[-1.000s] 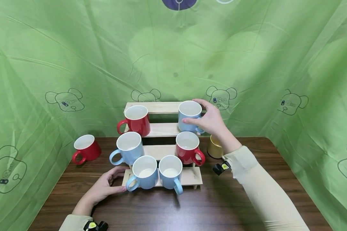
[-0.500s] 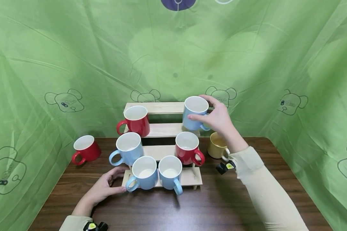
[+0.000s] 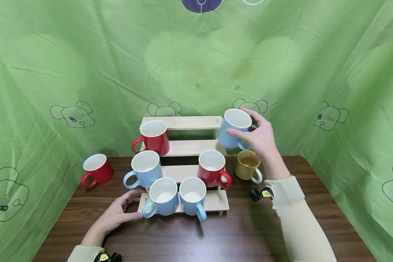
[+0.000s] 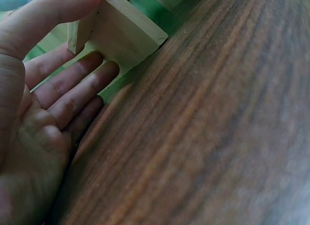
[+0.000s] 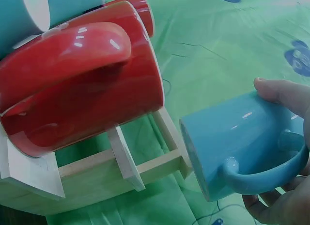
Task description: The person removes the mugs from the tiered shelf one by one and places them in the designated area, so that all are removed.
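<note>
In the head view my right hand (image 3: 260,136) holds a light blue mug (image 3: 230,133) by its body, thumb on the near side and fingers on the far side. The mug is tilted and in the air at the right end of a stepped wooden rack (image 3: 186,147); in the right wrist view the blue mug (image 5: 242,142) shows apart from the rack. My left hand (image 3: 116,211) grips the left end of the rack's lowest step. The left wrist view has the thumb on the wood (image 4: 121,36), with fingers (image 4: 80,89) behind its edge.
On the rack stand red mugs (image 3: 155,138) (image 3: 211,169) and blue mugs (image 3: 145,169) (image 3: 163,196) (image 3: 192,196). A gold mug (image 3: 246,165) stands on the table to the right. Another red mug (image 3: 98,169) is at the left. Green cloth (image 3: 196,72) surrounds the table.
My right hand has lifted the blue mug off the rack's upper right and carried it rightward, tilting it. The gold mug has come into fuller view. My left hand stays put.
</note>
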Demonstrator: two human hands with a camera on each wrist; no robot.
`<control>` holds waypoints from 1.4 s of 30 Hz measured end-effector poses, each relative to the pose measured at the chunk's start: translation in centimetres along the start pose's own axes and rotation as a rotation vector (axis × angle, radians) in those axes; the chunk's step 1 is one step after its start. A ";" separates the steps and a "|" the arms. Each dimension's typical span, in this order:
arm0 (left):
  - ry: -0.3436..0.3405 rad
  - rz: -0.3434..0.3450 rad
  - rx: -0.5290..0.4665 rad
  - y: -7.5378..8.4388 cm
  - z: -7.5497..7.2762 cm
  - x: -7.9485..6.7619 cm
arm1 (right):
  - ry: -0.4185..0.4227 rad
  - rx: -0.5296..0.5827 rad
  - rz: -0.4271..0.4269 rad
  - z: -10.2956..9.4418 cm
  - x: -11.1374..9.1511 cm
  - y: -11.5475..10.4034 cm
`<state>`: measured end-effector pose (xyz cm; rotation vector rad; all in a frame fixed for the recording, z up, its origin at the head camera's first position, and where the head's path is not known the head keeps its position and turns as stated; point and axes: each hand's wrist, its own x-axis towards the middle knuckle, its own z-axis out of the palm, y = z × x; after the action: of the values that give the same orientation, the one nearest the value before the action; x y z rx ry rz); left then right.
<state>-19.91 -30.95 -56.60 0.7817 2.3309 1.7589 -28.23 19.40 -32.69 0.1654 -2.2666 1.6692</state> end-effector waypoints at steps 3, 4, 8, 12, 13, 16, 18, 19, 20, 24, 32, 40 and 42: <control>-0.001 -0.005 -0.002 -0.1 0.0 0.0 | 0.022 0.053 0.024 -0.6 -0.5 0.4; -0.002 -0.005 -0.001 -0.2 0.0 0.0 | 0.027 0.069 0.029 -0.9 -0.6 0.6; -0.002 -0.001 0.003 -0.2 0.0 0.0 | 0.063 0.114 0.032 -1.8 -1.2 1.3; 0.001 -0.002 0.003 0.0 0.0 0.0 | 0.100 0.102 0.021 -2.7 -1.8 2.2; 0.001 -0.002 0.001 0.0 0.0 0.0 | 0.106 0.094 0.022 -2.9 -2.0 2.4; -0.002 0.005 -0.003 0.1 0.1 -0.1 | 0.120 0.076 0.032 -3.5 -2.5 3.1; -0.002 0.009 -0.005 0.1 0.1 -0.1 | 0.128 0.057 0.035 -3.9 -2.8 3.5; -0.002 0.011 -0.005 0.1 0.1 0.0 | 0.132 0.048 0.033 -4.0 -3.0 3.8; -0.001 0.012 -0.005 0.1 0.1 0.0 | 0.134 0.041 0.032 -4.1 -3.1 4.0; 0.004 0.005 0.002 0.1 0.1 0.0 | 0.141 0.015 0.025 -4.7 -3.8 4.7; 0.000 0.007 0.001 0.0 0.0 0.1 | 0.160 -0.005 0.047 -5.6 -5.0 6.5; 0.003 -0.002 0.007 -0.1 0.1 0.0 | 0.148 -0.030 0.069 -6.4 -5.7 8.0; 0.005 -0.003 0.006 0.0 0.1 0.0 | 0.148 -0.034 0.067 -6.6 -5.9 8.3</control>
<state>-19.90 -30.84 -56.67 0.7751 2.3407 1.7557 -23.78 27.64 -40.38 -0.0409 -2.2105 1.6173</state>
